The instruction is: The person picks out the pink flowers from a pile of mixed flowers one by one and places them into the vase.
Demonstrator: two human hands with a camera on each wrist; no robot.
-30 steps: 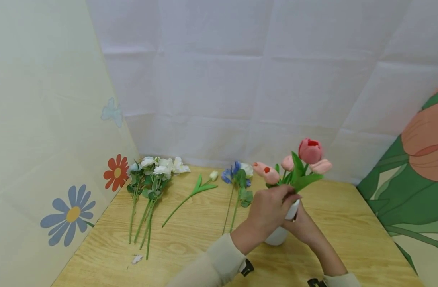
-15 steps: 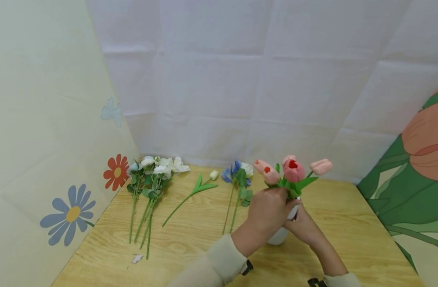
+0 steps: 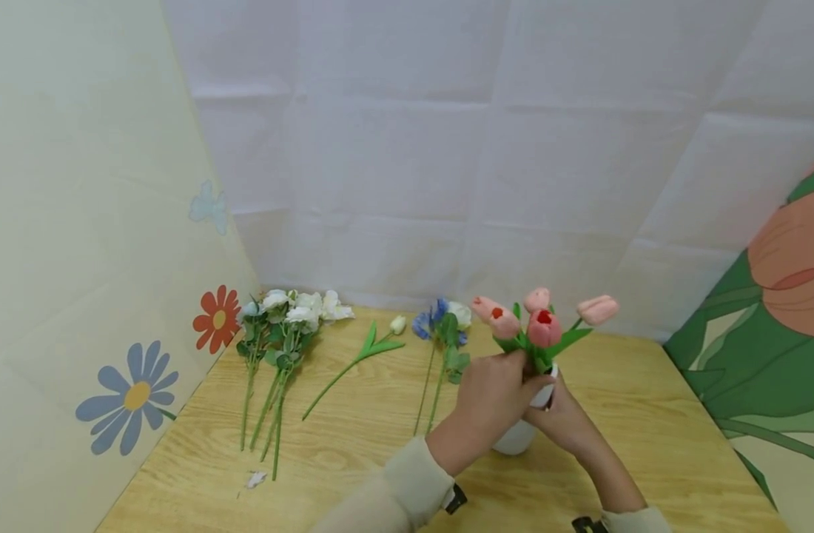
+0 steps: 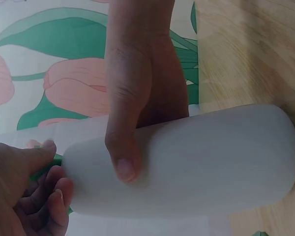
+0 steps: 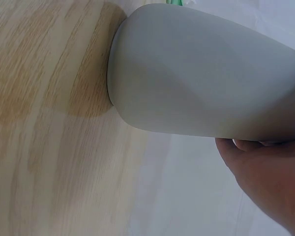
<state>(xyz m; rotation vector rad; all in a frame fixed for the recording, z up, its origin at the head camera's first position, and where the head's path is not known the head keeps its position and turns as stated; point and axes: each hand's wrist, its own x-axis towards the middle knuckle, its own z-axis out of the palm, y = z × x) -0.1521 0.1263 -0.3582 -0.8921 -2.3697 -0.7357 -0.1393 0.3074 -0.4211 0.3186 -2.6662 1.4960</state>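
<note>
In the head view, my left hand point(image 3: 490, 396) pinches the stem of a dark pink tulip point(image 3: 545, 329) at the mouth of a white vase point(image 3: 516, 438). The left wrist view has those fingers, thumb against forefinger, around the green stem point(image 4: 58, 160). My right hand point(image 3: 567, 418) grips the vase near its top, thumb across its side in the left wrist view. Light pink tulips point(image 3: 598, 309) fan out above the mouth around the dark one. Their lower stems are hidden by the hands and the vase wall.
White flowers point(image 3: 303, 314) with long stems lie at the table's back left. A white tulip point(image 3: 397, 324) lies alone to their right, then a blue flower point(image 3: 436, 314) beside a white one. A small white scrap point(image 3: 255, 480) is near the front left. Printed cloths enclose the wooden tabletop point(image 3: 354, 474).
The dark pink tulip has come down and to the left, from above the others to in front of them, with my left hand at its stem. My right hand has stayed on the vase.
</note>
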